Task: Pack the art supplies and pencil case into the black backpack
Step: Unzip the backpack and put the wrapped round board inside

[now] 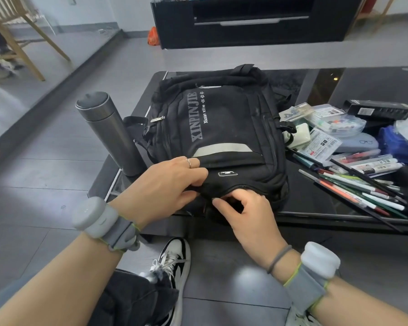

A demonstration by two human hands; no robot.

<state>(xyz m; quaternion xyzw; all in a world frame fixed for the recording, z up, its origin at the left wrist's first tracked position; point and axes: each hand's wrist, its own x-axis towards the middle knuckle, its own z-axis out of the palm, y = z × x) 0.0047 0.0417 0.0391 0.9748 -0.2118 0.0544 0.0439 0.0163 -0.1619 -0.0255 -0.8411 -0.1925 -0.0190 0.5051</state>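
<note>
The black backpack (222, 128) lies flat on the dark glass table (316, 208), front face up with grey lettering. My left hand (165, 187) grips the fabric at the bag's near left edge, thumb underneath. My right hand (247, 208) pinches the lower front pocket at its zipper line, fingers curled into the fabric. To the right lie loose pens and pencils (363, 189), marker packs (335, 121) in clear plastic, and a pale blue case (358, 144) with a glasses drawing on it.
A tall grey steel flask (108, 130) stands upright at the table's left edge, close to my left hand. A black box (379, 110) and blue fabric (400, 147) sit at the far right. A black TV cabinet (252, 20) stands beyond.
</note>
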